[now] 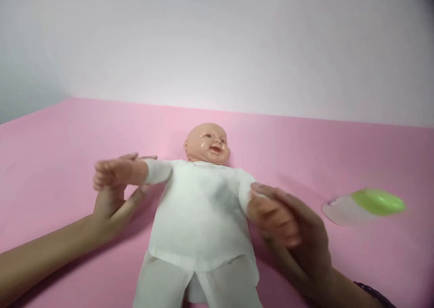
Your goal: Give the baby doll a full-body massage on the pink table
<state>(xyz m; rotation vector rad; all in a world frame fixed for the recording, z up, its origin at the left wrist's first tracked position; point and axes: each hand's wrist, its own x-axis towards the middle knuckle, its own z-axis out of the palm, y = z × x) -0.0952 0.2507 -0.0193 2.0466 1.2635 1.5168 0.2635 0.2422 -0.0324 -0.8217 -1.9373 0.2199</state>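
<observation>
"Looking at the middle, what is lying there?"

"One doll (203, 208), with a bald, glossy, hard-looking head and a soft white cloth top over pale trousers. It lies face up on a smooth, matte pink surface (50, 163), its lower legs out of view."

"And the hands?"

"Two, both bare. The left hand (113, 211) curls loosely around the doll's hand and wrist on its side, thumb standing a little away, fingers partly hidden behind. The right hand (301, 240) is half closed over the other doll forearm, fingers on top, thumb underneath."

"How firm is either grip?"

"I can't tell. Both doll arms are spread outward, and the small moulded hands are blurred."

"Anything else around?"

"One rounded bottle-like container (362, 206), clear or whitish with a bright green end, on its side beyond the right hand, apart from it. Its print is too blurred to read. One dark, knobbly wristband (373, 294) circles the right wrist, and a plain pale wall (217, 46) stands behind."

"What blocks the view?"

"The doll's hands cover parts of both palms."
</observation>
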